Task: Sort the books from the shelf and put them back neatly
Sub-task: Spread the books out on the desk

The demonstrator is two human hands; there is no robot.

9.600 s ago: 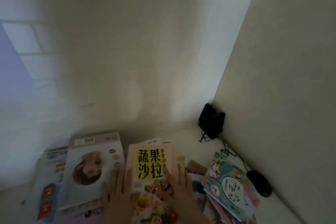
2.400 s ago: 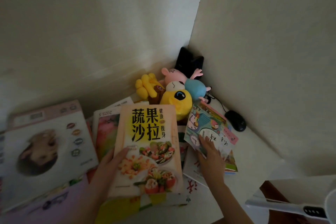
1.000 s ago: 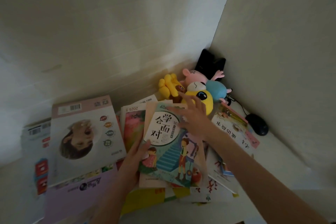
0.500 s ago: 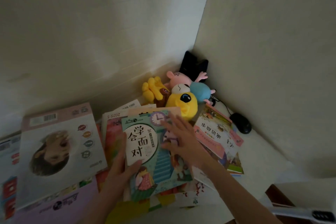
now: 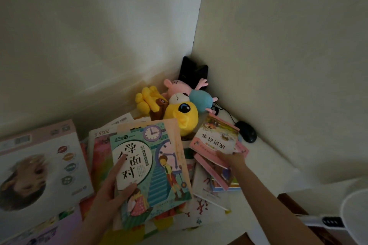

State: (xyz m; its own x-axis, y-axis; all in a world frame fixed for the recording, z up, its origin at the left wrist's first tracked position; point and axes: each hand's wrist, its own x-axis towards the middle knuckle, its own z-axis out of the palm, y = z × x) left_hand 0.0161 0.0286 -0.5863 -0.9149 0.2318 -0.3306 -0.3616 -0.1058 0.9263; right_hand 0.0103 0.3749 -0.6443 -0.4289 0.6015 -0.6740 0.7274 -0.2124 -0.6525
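Teal book (image 5: 159,167) tops the pile (image 5: 100,155) on the bench (image 5: 266,167), left hand (image 5: 111,191) flat on it. Just right of it, the right hand (image 5: 229,160) pinches a pink book (image 5: 217,139). Gathering, seemingly; next, square it onto the pile.

Dim, murky indoor light; walls brighter toward top; deep shadow at lower left; wide-angle bending at edges; soft, grainy detail.

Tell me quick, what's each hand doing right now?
Left hand: open, fingers flat on the teal clock-cover book.
Right hand: grip closed on the pink storybook.
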